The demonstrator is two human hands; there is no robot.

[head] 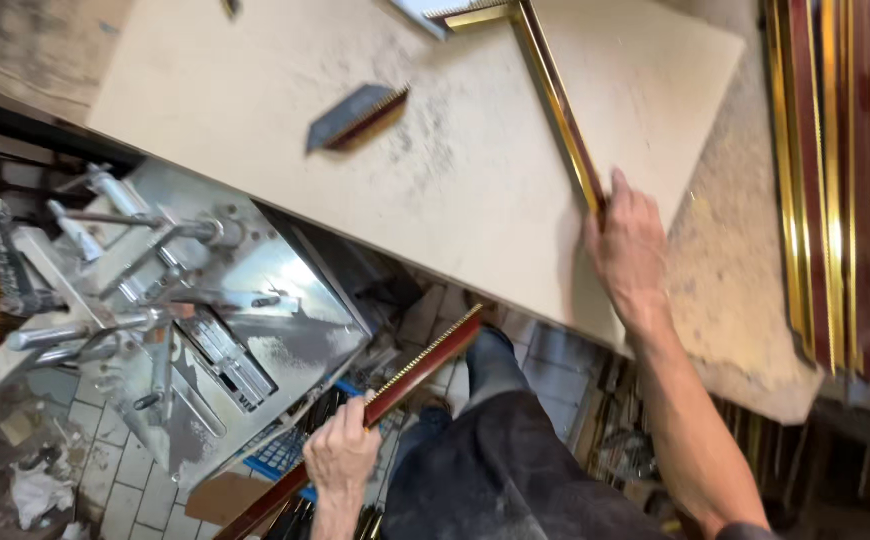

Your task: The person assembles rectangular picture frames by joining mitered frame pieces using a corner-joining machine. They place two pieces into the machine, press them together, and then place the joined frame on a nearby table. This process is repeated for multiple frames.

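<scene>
The left hand is closed round a long dark-red wooden frame moulding with a gold toothed edge, held low near the metal joining machine. The right hand presses flat, fingers open, on the end of a gold-and-red moulding strip lying on the pale dusty board. Both look light and stiff; the finish probably scratches easily, so mid-length holds suit.
</scene>
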